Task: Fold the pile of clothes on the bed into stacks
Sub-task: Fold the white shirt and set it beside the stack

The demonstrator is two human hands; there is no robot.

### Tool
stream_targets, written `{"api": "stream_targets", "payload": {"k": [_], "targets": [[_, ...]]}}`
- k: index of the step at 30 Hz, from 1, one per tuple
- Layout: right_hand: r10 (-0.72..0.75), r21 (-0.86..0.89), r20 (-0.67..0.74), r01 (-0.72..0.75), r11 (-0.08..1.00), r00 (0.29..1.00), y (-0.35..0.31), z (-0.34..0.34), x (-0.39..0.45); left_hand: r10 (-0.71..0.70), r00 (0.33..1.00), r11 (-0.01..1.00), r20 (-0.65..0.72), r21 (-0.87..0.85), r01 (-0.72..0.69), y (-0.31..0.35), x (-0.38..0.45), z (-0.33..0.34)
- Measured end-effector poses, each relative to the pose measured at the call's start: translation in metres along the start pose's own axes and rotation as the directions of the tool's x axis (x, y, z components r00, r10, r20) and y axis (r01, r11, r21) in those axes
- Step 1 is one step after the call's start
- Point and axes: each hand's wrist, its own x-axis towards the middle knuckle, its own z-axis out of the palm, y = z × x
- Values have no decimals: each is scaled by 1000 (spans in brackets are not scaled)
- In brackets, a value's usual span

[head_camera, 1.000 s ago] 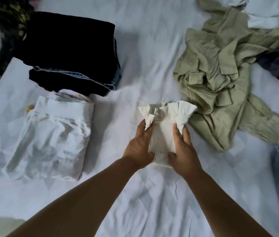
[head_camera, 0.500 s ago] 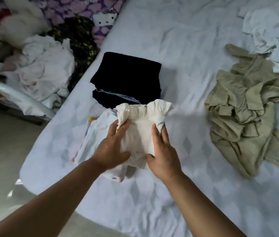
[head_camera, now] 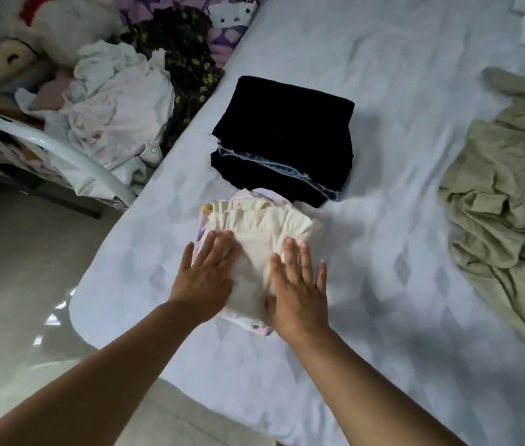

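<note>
Two stacks done so far: folded cream ruffled garment (head_camera: 254, 239) pressed flat under open left hand (head_camera: 205, 275) and right hand (head_camera: 299, 292), gripping nothing; folded black-and-denim stack (head_camera: 282, 140) at 12, crumpled olive shirt (head_camera: 505, 201) at 3 left to fold

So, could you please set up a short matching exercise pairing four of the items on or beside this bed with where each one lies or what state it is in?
Things:
1. cream ruffled garment
2. black folded stack
3. olive garment
4. white crumpled clothes

States or places:
A. unfolded, on the bed's right
B. off the bed, on the left
C. pressed flat under the left hand and right hand
D. folded, with a denim edge showing

Pairs: 1-C, 2-D, 3-A, 4-B
</note>
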Motion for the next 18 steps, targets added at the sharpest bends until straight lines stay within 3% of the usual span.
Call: {"api": "stream_targets", "payload": {"k": [5, 7, 10, 12, 14, 18], "targets": [[-17, 30, 122, 13, 999, 992, 14, 18, 11, -101, 984, 995, 147, 5, 102, -5, 9, 23], [-27, 47, 147, 20, 999, 989, 14, 10, 10, -106, 984, 994, 145, 49, 100, -5, 11, 17], [-78, 57, 29, 76, 996, 997, 16, -6, 1, -104, 985, 991, 137, 94, 92, 6, 12, -7], [-69, 79, -94, 76, 994, 993, 22, -20, -10, -50, 998, 998, -28, 27, 51, 27, 7, -25], [-20, 100, -127, 33, 994, 992, 33, -36, -23, 5, 990, 994, -142, -104, -20, 52, 6, -39], [99, 77, -130, -89, 993, 987, 80, -65, -51, 82, 996, 975, -39, -202, -88, 116, 15, -59]]}}
